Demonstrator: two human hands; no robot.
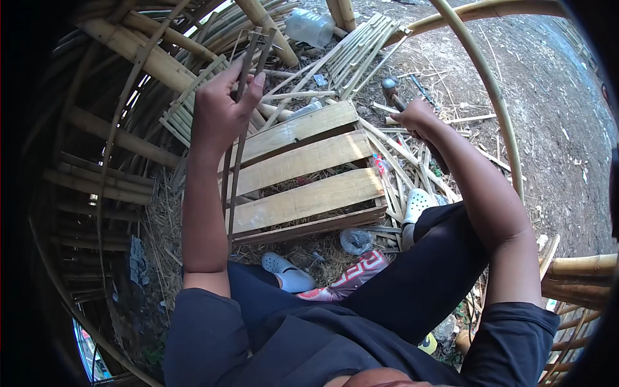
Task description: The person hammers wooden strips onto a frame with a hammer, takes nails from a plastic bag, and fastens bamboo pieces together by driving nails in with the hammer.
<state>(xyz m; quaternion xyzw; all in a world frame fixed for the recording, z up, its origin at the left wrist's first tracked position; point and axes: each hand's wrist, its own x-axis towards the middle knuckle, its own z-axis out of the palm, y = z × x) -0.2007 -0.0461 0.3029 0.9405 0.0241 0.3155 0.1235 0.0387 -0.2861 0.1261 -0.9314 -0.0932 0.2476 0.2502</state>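
Note:
My left hand (225, 106) is raised on the left, its fingers closed around a pair of long, thin dark strips (233, 174). The strips stand nearly upright, close together at the top, and run down past the left side of a slatted wooden crate (306, 171). On the right, my right hand (416, 119) grips a hammer (391, 88) by its handle. The rounded hammer head points up and away from me, and part of the handle is hidden by the hand. Both hands are apart from the crate, which lies between them.
Split bamboo slats (364, 51) are piled behind the crate, near a clear plastic jug (311, 28). Bamboo poles (151, 58) form a wall on the left; a curved pole (493, 90) arches at right. A plastic cup (356, 240) and a printed bag (351, 277) lie between my feet.

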